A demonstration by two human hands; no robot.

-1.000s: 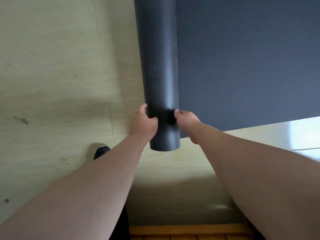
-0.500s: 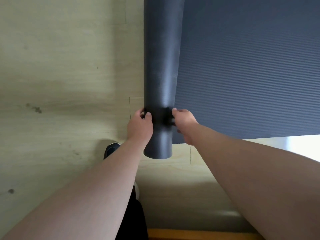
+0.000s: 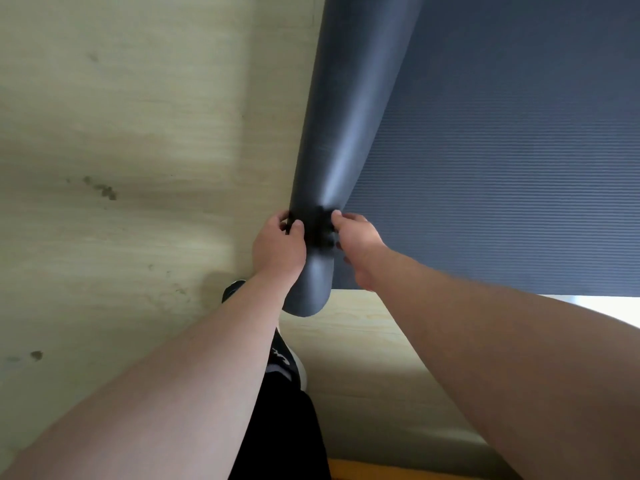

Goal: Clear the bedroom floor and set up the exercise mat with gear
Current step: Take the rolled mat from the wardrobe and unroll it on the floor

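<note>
The left hand (image 3: 277,251) and right hand (image 3: 356,244) are both clasping the near end of the dark grey rolled exercise mat (image 3: 339,140), fingers wrapped around it, probably steering the roll while the ribbed unrolled part is lying flat on the pale wood-grain floor (image 3: 121,150).

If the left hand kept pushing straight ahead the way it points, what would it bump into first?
Nothing new: the left hand already presses the rolled part of the mat. Past it, probably the bare wooden floor, though depth is unclear.
</note>
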